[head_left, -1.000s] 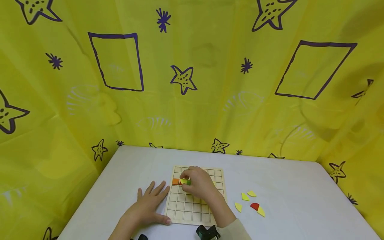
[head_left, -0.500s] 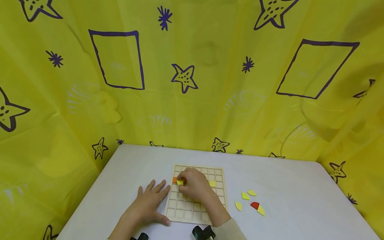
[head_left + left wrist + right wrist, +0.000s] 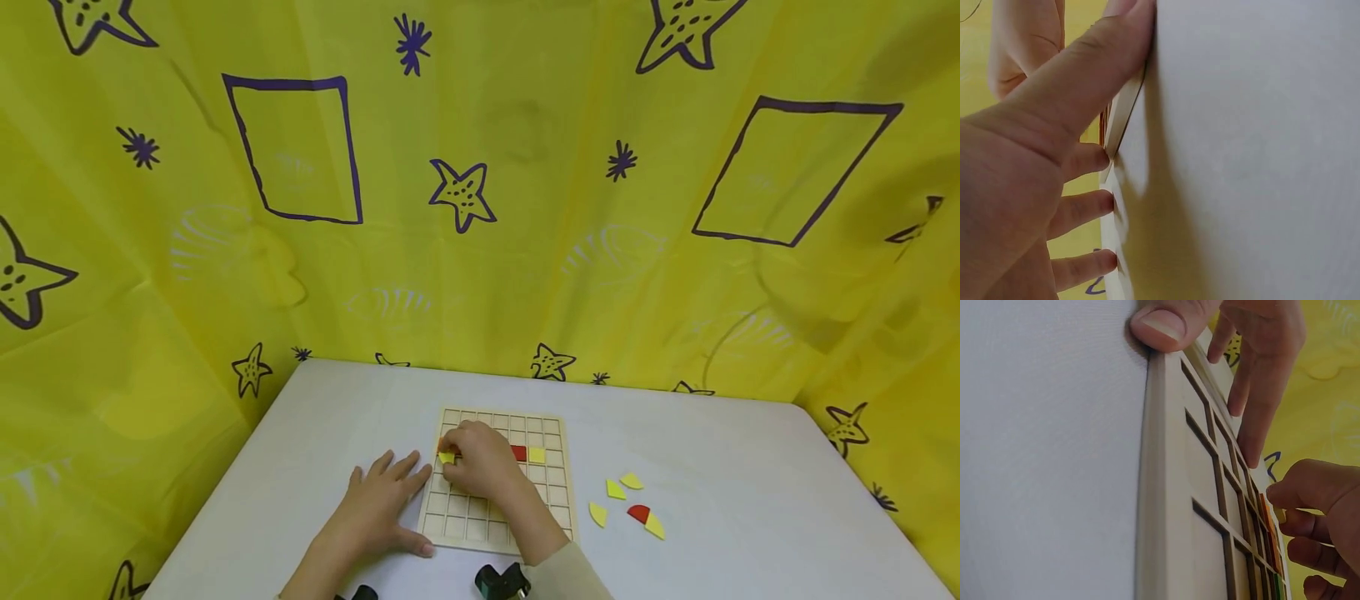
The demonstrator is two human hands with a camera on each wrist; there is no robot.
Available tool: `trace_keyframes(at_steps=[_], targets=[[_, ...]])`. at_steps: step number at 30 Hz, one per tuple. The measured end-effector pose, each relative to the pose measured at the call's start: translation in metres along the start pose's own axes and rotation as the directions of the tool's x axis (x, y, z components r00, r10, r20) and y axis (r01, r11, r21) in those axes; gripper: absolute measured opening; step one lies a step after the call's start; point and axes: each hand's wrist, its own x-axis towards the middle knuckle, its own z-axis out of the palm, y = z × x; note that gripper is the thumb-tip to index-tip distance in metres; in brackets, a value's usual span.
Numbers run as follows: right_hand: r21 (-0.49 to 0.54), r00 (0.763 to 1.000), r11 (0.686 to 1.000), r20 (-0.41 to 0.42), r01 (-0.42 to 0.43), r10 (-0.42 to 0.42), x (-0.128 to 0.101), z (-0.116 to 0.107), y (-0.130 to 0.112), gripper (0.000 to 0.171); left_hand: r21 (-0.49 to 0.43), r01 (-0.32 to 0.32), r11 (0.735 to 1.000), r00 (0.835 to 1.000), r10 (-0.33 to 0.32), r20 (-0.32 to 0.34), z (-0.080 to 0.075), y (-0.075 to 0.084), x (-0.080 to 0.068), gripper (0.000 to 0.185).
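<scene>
From the head camera I see my right hand lying over the wooden grid board, in the upper left part of it. Its fingers are curled, and the fingertips pinch a small yellow piece, which sits at a cell near the left edge of the board, in the third row from the far side. Just beside this piece I can see a bit of an orange piece, mostly hidden under the fingers. In the right wrist view the same curled fingers are close above the grid, beside the orange edge.

My left hand lies flat on the white table, with the fingers spread. The fingertips touch the left edge of the board, and the thumb presses against its near left corner. The left wrist view shows the thumb against the thin side of the board.

Further right in the same row, a red square and a yellow square sit in neighbouring cells, touching each other.

On the table to the right of the board, well apart from both hands, lie loose pieces: three yellow ones and a red quarter-round piece, which touches another yellow piece.
</scene>
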Motion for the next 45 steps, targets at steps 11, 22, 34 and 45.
trace_keyframes(at_steps=[11, 22, 34, 45], targets=[[-0.045, 1.0, 0.999, -0.011, -0.019, 0.018, 0.002, 0.009, -0.001, 0.018, -0.012, -0.017, 1.0, 0.999, 0.016, -0.048, 0.001, -0.003, -0.003, 0.097], [-0.06, 1.0, 0.998, -0.016, -0.014, 0.013, 0.001, 0.011, 0.0, 0.019, -0.054, -0.025, 0.998, 0.999, 0.023, -0.045, 0.001, -0.004, -0.007, 0.093], [-0.044, 1.0, 0.999, -0.003, -0.011, 0.011, 0.0, 0.013, 0.002, 0.017, -0.066, -0.032, 0.997, 0.999, 0.031, -0.024, 0.002, -0.003, -0.006, 0.096], [-0.056, 1.0, 0.998, -0.005, -0.011, 0.011, 0.0, 0.012, 0.003, 0.014, -0.059, -0.025, 0.998, 1.0, 0.024, -0.021, 0.001, -0.003, -0.005, 0.095]])
